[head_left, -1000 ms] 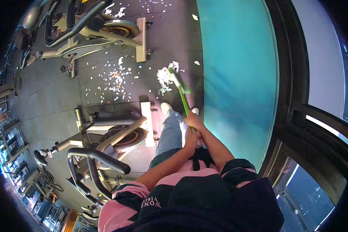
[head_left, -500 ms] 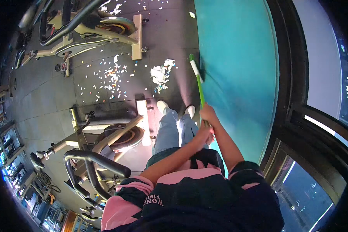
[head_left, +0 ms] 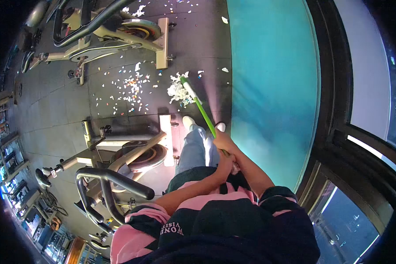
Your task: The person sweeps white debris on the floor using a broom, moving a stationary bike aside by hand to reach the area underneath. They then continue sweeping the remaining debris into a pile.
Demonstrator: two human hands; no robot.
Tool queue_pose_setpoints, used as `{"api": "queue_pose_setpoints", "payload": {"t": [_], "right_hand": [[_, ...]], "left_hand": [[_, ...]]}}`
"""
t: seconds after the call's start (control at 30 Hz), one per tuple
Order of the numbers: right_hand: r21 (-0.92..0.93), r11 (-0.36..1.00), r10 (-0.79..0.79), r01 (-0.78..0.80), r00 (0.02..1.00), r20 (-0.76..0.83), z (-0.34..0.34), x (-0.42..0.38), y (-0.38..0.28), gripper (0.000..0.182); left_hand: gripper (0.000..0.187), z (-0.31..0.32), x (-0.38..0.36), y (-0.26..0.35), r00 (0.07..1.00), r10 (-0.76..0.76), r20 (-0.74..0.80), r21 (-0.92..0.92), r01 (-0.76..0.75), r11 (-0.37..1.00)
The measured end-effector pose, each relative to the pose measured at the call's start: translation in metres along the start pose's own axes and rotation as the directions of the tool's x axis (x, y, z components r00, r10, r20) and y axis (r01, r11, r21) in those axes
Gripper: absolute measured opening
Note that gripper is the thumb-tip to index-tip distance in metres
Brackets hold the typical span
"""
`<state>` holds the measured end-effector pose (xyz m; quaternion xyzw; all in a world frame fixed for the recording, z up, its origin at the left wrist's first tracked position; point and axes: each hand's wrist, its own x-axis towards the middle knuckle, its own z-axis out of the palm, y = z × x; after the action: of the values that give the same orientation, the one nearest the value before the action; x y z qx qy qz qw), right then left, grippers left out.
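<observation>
Both of my hands are wrapped around the green handle of a broom point(head_left: 205, 115). My right hand point(head_left: 223, 141) grips it farther down toward the head. My left hand point(head_left: 227, 164) closes around the end nearer my waist, partly hidden by my right forearm. The broom's green and white head lies over the right side of a heap of white paper scraps point(head_left: 177, 93) on the dark floor, just beyond my feet. Left of that heap, small white and coloured bits point(head_left: 133, 88) are scattered about.
Exercise bikes stand at my left, one near point(head_left: 132, 156) and one farther ahead point(head_left: 119, 39). A turquoise surface point(head_left: 273, 88) runs along my right, beside dark window frames point(head_left: 334, 88). More scraps point(head_left: 138, 11) lie far ahead.
The broom head has swung left from the turquoise edge onto the paper heap. Both hands have shifted slightly left with the handle. A scrap now shows near the turquoise edge.
</observation>
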<state>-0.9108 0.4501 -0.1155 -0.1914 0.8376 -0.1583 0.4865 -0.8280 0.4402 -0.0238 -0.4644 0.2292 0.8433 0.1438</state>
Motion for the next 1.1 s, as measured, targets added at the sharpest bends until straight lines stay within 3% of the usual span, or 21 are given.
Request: {"api": "queue_pose_setpoints", "payload": {"t": [0.1, 0.13, 0.17, 0.23, 0.33, 0.4, 0.47, 0.57, 0.63, 0.77, 0.8, 0.83, 0.87, 0.93, 1.0, 1.03, 1.1], "right_hand": [[-0.041, 0.998, -0.039, 0.037, 0.998, -0.058, -0.022, -0.012, 0.015, 0.036], [-0.049, 0.997, 0.064, -0.066, 0.997, -0.041, -0.033, -0.014, 0.015, 0.038], [-0.052, 0.996, 0.067, -0.069, 0.997, -0.042, -0.04, -0.012, 0.02, 0.038], [-0.097, 0.984, 0.138, -0.149, 0.984, -0.113, -0.055, -0.007, 0.026, 0.04], [-0.094, 0.973, 0.193, -0.209, 0.969, -0.153, -0.059, 0.02, 0.042, 0.039], [-0.08, 0.971, 0.211, -0.227, 0.963, -0.169, -0.044, 0.057, 0.063, 0.037], [0.058, 0.98, 0.192, -0.19, 0.981, -0.032, -0.01, 0.09, 0.088, 0.032], [0.064, 0.986, 0.162, -0.155, 0.979, -0.124, 0.006, 0.07, 0.048, 0.042], [0.12, 0.99, 0.084, -0.071, 0.99, -0.109, 0.019, 0.059, 0.046, 0.044], [0.203, 0.973, -0.101, 0.106, 0.994, -0.035, 0.001, 0.014, 0.026, 0.053], [0.207, 0.969, -0.128, 0.138, 0.99, -0.056, -0.004, 0.007, 0.025, 0.056], [0.206, 0.968, -0.131, 0.14, 0.99, -0.058, -0.011, 0.002, 0.025, 0.056], [0.25, 0.965, -0.081, 0.075, 0.997, 0.015, -0.018, -0.003, 0.025, 0.057], [0.292, 0.956, -0.037, 0.011, 0.996, 0.084, -0.035, -0.015, 0.024, 0.058], [0.273, 0.962, 0.055, -0.031, 0.995, -0.083, -0.047, -0.027, 0.03, 0.041], [0.275, 0.961, 0.06, -0.035, 0.995, -0.083, -0.051, -0.027, 0.036, 0.041], [0.075, 0.994, 0.091, -0.077, 0.974, -0.205, -0.059, -0.021, 0.045, 0.04]], "left_hand": [[0.05, 0.025, -0.008, -0.002, 0.997, 0.069, 0.017, 0.037, -0.07, 0.997], [0.046, 0.031, -0.015, 0.006, 0.996, 0.019, 0.091, 0.003, -0.019, 1.0], [0.046, 0.035, -0.012, 0.009, 0.995, 0.017, 0.094, 0.0, -0.017, 1.0], [0.061, 0.041, -0.004, 0.015, 0.977, 0.035, 0.209, -0.016, -0.033, 0.999], [0.059, 0.034, 0.025, 0.029, 0.971, -0.068, 0.229, 0.063, 0.055, 0.996], [0.058, 0.017, 0.058, 0.02, 0.982, -0.033, 0.186, 0.043, 0.025, 0.999], [0.058, 0.003, 0.06, 0.016, 0.99, -0.011, 0.139, 0.037, 0.006, 0.999], [0.059, 0.002, 0.039, 0.035, 0.998, 0.048, 0.05, -0.048, -0.046, 0.998], [0.062, 0.002, 0.017, 0.032, 0.995, -0.039, -0.092, 0.143, 0.052, 0.988], [0.068, 0.015, 0.0, 0.006, 0.994, -0.009, -0.11, 0.222, 0.033, 0.974], [0.072, 0.019, -0.004, 0.004, 0.996, 0.063, -0.064, 0.309, -0.04, 0.95], [0.075, 0.023, -0.008, 0.0, 0.991, 0.131, -0.013, 0.388, -0.116, 0.914], [0.079, 0.027, -0.01, -0.006, 0.998, 0.052, -0.02, 0.243, -0.046, 0.969], [0.082, 0.04, -0.019, 0.0, 0.997, 0.068, 0.022, 0.248, -0.071, 0.966], [0.084, 0.046, -0.012, -0.011, 0.993, 0.091, 0.073, 0.265, -0.108, 0.958], [0.084, 0.047, -0.006, -0.013, 0.993, 0.087, 0.074, 0.267, -0.103, 0.958], [0.079, 0.048, 0.008, -0.012, 0.997, -0.037, 0.065, 0.21, 0.022, 0.977]]}}
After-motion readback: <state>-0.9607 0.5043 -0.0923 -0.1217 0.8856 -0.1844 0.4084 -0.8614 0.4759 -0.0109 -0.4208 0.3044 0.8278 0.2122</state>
